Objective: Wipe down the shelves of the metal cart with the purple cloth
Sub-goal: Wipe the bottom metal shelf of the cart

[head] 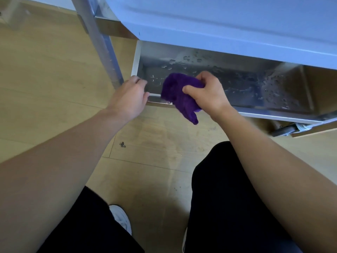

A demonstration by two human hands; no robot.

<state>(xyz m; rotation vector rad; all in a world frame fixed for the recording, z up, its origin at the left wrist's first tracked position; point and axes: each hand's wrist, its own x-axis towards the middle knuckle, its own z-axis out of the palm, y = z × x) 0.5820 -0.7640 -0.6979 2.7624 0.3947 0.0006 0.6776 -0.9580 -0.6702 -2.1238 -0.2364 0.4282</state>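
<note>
A person's right hand (207, 94) grips the bunched purple cloth (179, 94) over the wet lower shelf's (246, 84) front edge while left fingers (138, 82) curl around its front-left corner, poised, apparently, to wipe rightward next.

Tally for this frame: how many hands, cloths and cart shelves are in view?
Hands: 2 (left hand, right hand)
Cloths: 1 (purple cloth)
Cart shelves: 2 (upper shelf, lower shelf)
Total: 5
</note>
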